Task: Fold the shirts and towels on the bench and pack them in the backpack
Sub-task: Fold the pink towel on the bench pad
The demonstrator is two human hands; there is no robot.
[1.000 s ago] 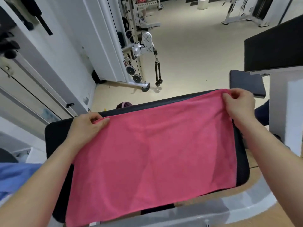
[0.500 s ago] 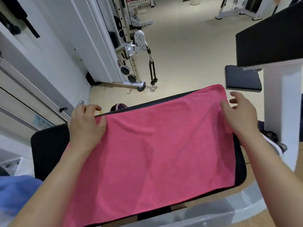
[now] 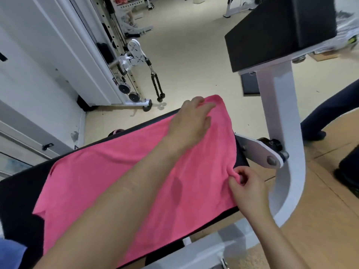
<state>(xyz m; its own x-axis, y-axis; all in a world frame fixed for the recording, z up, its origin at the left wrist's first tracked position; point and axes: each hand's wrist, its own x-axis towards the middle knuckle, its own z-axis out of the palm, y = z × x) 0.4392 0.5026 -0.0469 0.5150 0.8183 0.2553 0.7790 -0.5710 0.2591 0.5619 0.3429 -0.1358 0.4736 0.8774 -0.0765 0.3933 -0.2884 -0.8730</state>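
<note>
We log towel (image 3: 108,183) plain pink, one darker patch mid-cloth. Surface (image 3: 19,191) black, upper pad (image 3: 272,35) black too. Frame (image 3: 281,113) white. Floor (image 3: 194,55) pale beige, boards (image 3: 320,220) tan wood-tone. Fabric (image 3: 9,255) at our lower left blue. Trouser leg (image 3: 330,109) dark navy.

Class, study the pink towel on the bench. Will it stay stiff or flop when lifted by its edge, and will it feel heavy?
Probably floppy: the towel puckers where the right hand pinches its edge, and lies flat along the bench. Likely light: it looks thin, and a fingertip pinch gathers it. Its fuzzy surface should grip rather than slip.
</note>
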